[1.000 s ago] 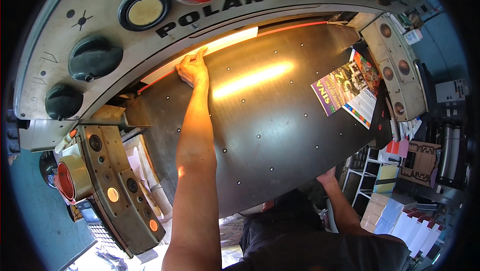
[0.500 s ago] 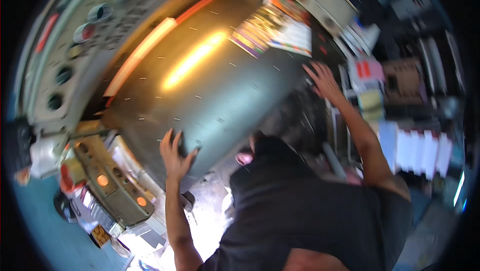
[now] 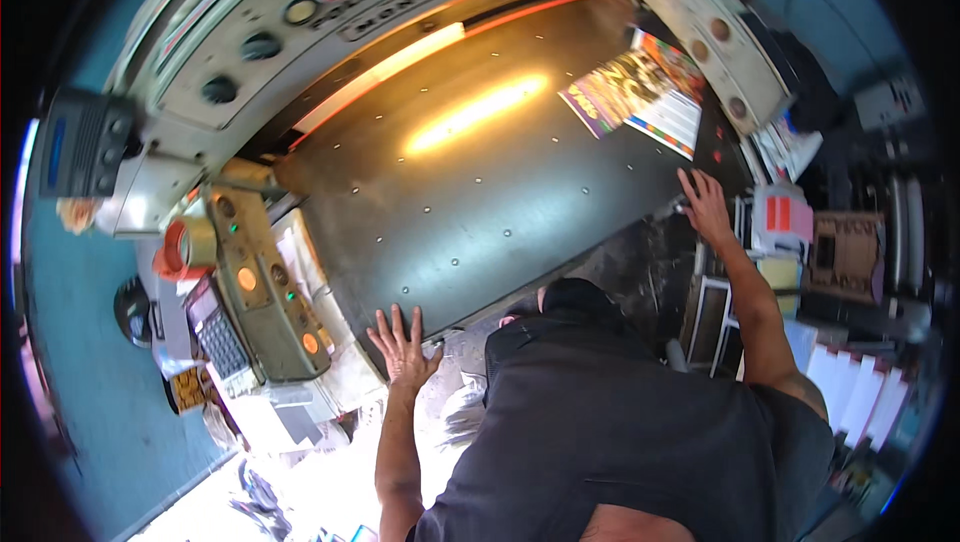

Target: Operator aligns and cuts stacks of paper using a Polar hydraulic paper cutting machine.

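Note:
My left hand (image 3: 402, 348) rests at the near left edge of a dark metal table (image 3: 480, 242), its fingers spread flat and nothing in it. Close to its thumb is a small metal fitting (image 3: 432, 348) on the table's front edge. On the right, my right hand (image 3: 706, 208) lies at the table's near right corner with its fingers apart and slightly bent. A small metal knob (image 3: 679, 207) sits by its fingertips; I cannot tell whether they touch. Beyond that hand, colourful printed sheets (image 3: 640, 92) lie on the table's far right part.
A control panel (image 3: 300, 52) with round knobs and buttons spans the far side. At left stand a button box (image 3: 262, 282), a calculator (image 3: 218, 334), tape rolls (image 3: 190, 247) and a dark radio-like device (image 3: 88, 147). Shelves with a cardboard box (image 3: 846, 257) stand at right.
The whole view has turned and shifted, and the blur has eased. My left hand has drawn back to the table's edge, its fingers straighter. My right hand stays by the near right corner.

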Available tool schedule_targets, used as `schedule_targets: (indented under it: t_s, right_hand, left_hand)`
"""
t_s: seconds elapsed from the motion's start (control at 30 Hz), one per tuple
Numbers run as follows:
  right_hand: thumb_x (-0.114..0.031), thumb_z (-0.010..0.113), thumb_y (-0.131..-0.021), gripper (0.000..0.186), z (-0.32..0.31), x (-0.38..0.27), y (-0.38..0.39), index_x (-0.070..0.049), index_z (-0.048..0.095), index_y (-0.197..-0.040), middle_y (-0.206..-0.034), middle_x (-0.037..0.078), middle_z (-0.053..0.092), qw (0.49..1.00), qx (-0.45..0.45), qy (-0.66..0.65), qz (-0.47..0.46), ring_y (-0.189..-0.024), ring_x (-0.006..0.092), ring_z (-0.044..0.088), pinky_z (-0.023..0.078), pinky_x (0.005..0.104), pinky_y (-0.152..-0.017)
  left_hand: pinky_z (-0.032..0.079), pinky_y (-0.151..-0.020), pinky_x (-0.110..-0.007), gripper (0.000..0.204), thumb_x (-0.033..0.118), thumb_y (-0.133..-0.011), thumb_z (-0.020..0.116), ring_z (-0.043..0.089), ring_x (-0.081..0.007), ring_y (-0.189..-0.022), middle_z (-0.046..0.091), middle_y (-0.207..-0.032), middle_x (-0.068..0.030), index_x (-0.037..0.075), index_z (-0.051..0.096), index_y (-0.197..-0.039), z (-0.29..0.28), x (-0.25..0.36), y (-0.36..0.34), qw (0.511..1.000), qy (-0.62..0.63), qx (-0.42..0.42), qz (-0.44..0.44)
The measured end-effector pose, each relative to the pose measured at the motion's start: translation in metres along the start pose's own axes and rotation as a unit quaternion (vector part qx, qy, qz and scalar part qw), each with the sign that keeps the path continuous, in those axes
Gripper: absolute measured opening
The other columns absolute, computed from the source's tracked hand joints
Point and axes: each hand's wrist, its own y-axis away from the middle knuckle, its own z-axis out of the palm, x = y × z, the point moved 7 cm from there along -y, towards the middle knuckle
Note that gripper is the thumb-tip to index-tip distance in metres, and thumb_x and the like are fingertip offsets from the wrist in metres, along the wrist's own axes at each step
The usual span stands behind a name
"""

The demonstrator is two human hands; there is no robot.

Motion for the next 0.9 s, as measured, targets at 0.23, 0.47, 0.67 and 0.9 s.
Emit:
schedule_targets:
  t_s: [0.23, 0.47, 0.67, 0.9]
  right_hand:
    - [-0.009, 0.078, -0.074, 0.097, 0.009, -0.005, -0.002, -0.015, 0.028, -0.156, -0.145, 0.018, 0.041, 1.0, 0.008, 0.017, -0.012, -0.13, 0.0369, 0.042, 0.036, 0.0501, -0.109]
    - [-0.008, 0.077, -0.073, 0.097, 0.014, -0.002, -0.004, -0.014, 0.028, -0.156, -0.145, 0.018, 0.042, 1.0, -0.003, 0.014, -0.004, -0.129, 0.0374, 0.042, 0.037, 0.0491, -0.109]
    - [-0.007, 0.078, -0.072, 0.097, 0.01, -0.006, -0.002, -0.014, 0.028, -0.156, -0.145, 0.018, 0.042, 1.0, 0.004, 0.016, 0.004, -0.129, 0.0372, 0.042, 0.037, 0.0472, -0.111]
    - [-0.006, 0.078, -0.071, 0.098, 0.007, -0.008, -0.001, -0.014, 0.028, -0.156, -0.144, 0.017, 0.042, 0.999, -0.021, 0.014, 0.032, -0.128, 0.0362, 0.043, 0.038, 0.0443, -0.111]
  left_hand:
    - [0.01, -0.111, -0.076, 0.111, 0.047, -0.07, 0.083, 0.003, -0.0559, -0.146, 0.01, -0.16, -0.0292, 0.012, 0.023, -0.156, 0.013, -0.005, 0.001, 1.0, -0.002, -0.019, 0.003]
    - [0.01, -0.108, -0.079, 0.114, 0.049, -0.072, 0.082, 0.002, -0.0593, -0.145, 0.008, -0.159, -0.0325, 0.007, 0.018, -0.156, 0.017, -0.004, 0.002, 0.999, -0.024, -0.025, 0.032]
    - [0.01, -0.109, -0.078, 0.112, 0.05, -0.073, 0.081, 0.002, -0.0582, -0.145, 0.008, -0.16, -0.0314, 0.008, 0.019, -0.157, 0.017, -0.005, 0.002, 0.999, -0.022, -0.031, 0.026]
    - [0.01, -0.11, -0.077, 0.113, 0.048, -0.071, 0.083, 0.002, -0.0574, -0.146, 0.009, -0.16, -0.0301, 0.009, 0.02, -0.157, 0.016, -0.004, 0.004, 0.999, -0.025, -0.027, 0.022]
